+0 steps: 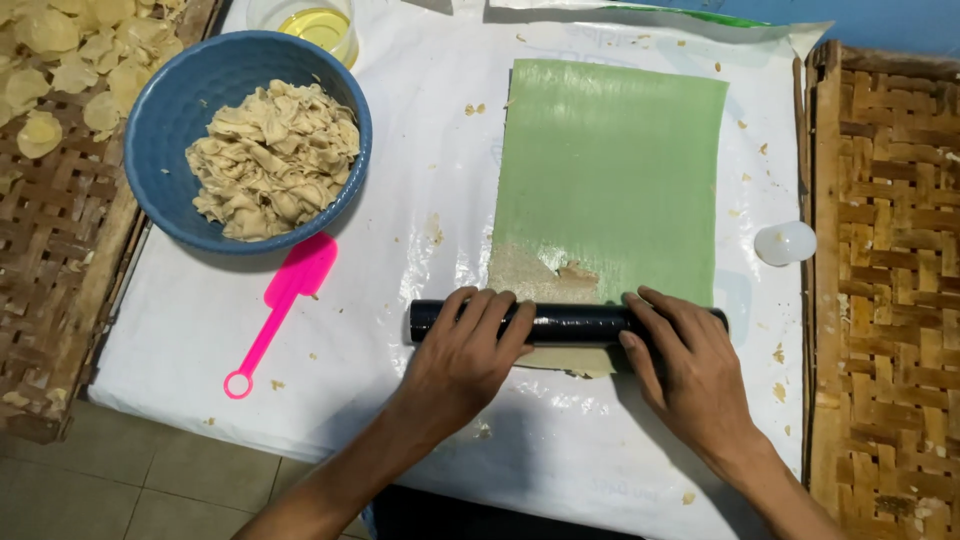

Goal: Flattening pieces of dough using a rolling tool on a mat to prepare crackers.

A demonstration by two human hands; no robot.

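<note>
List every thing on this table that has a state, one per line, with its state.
black roller: lying flat, both hands on it
left hand: palm down on roller
right hand: palm down on roller
green sheet: flat, near end under roller
dough layer: thin, spread at sheet's near end
blue bowl: upright, heaped with dough
pink spatula: lying free
glass of oil: upright, partly filled

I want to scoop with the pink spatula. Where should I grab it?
Grab the pink spatula by its thin handle, near the ring end, coming from above at the table's near edge. The wide blade lies up by the blue bowl, and the handle lies free on the white sheet.
</note>
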